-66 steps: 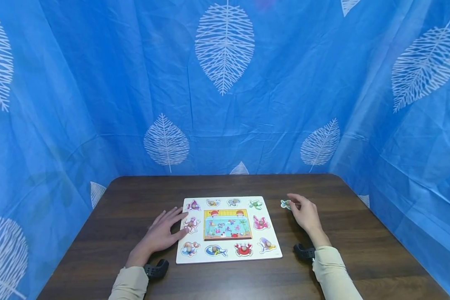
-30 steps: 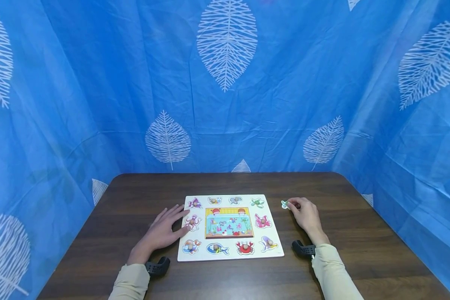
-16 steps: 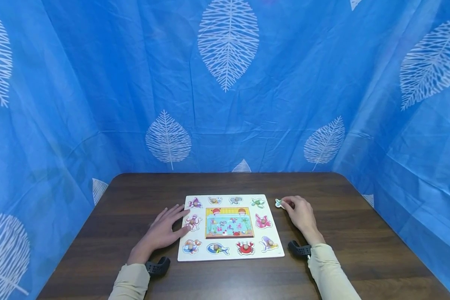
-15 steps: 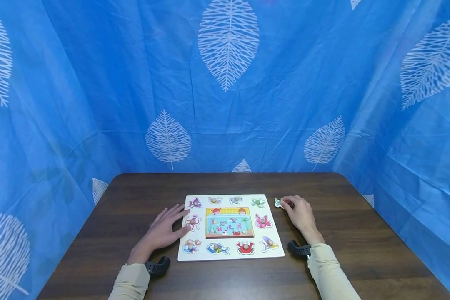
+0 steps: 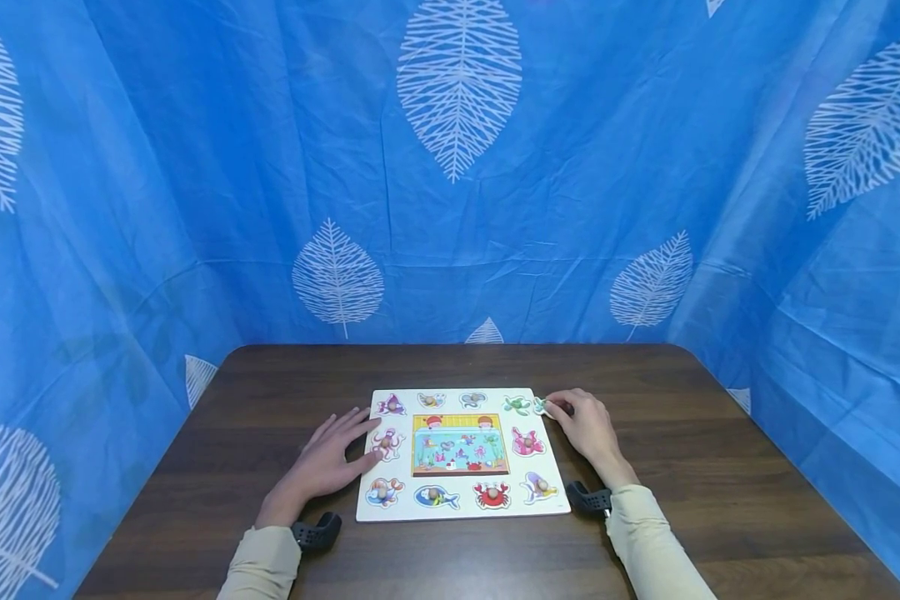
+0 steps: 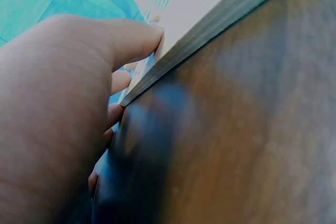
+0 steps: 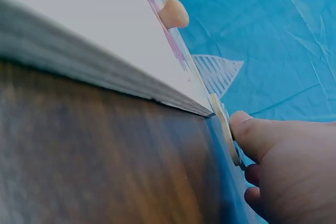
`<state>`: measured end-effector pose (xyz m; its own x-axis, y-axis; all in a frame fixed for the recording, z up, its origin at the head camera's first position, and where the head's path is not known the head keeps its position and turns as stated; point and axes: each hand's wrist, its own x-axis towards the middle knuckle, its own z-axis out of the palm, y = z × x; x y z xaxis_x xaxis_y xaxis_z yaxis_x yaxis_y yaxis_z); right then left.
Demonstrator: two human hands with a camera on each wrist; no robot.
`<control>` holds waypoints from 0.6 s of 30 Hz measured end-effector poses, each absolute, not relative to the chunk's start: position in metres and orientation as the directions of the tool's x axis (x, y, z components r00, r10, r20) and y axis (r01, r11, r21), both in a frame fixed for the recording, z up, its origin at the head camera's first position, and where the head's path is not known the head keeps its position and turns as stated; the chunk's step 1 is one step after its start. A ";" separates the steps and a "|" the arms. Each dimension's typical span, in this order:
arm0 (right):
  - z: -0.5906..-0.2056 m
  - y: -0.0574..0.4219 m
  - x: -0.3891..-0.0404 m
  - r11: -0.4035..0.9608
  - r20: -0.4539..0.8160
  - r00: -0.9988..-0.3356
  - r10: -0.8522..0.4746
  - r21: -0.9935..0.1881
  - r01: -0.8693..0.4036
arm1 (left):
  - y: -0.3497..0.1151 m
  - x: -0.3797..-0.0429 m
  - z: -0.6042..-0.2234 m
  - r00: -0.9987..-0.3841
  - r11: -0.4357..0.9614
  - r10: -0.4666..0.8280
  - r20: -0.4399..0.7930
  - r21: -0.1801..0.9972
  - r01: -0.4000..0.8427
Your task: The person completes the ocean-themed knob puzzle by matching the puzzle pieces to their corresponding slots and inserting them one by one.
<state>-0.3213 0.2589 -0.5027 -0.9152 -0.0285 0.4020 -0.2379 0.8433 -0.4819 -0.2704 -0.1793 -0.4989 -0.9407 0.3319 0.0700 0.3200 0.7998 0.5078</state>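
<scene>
A white wooden peg puzzle board (image 5: 466, 494) lies on the table, with sea animals around a printed aquarium picture. My left hand (image 5: 322, 467) rests at its left edge, fingers spread and straight, the thumb on the board by the octopus piece (image 5: 386, 444). My right hand (image 5: 588, 429) pinches a small pale-green puzzle piece (image 5: 541, 407) at the board's upper right corner, beside the green turtle picture (image 5: 517, 406), which has no knob. In the right wrist view the puzzle piece (image 7: 227, 129) stands tilted at the board's corner; the fingers hide its knob.
Other knobbed pieces sit on the board, among them a red crab (image 5: 492, 495), a blue fish (image 5: 436, 497) and a pink starfish-like piece (image 5: 528, 442). Brown tabletop (image 5: 720, 500) surrounds the board. A blue curtain (image 5: 450, 275) with white leaves hangs behind and on both sides.
My right hand has carried the puzzle piece leftward from the table to the board's upper right corner. The left hand and the board stay in place; the head view has shifted slightly.
</scene>
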 end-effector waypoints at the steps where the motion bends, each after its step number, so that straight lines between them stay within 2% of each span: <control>1: -0.502 0.258 -0.321 0.844 0.395 -0.918 -0.032 -0.481 -0.236 | -0.179 -0.270 -0.499 -0.941 0.801 0.331 0.068 0.507 0.318; 9: -0.496 0.253 -0.321 0.841 0.321 -0.942 -0.097 -0.479 -0.250 | -0.180 -0.270 -0.498 -0.938 0.798 0.337 0.077 0.506 0.328; 18: -0.486 0.250 -0.322 0.836 0.284 -0.928 -0.243 -0.424 -0.348 | -0.181 -0.270 -0.500 -0.937 0.801 0.339 0.078 0.499 0.331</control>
<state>-0.3218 0.2503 -0.4857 -0.9277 -0.2427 0.2837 -0.3484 0.8361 -0.4238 -0.2703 -0.1810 -0.4999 -0.9375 0.3392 0.0781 0.3313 0.8007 0.4990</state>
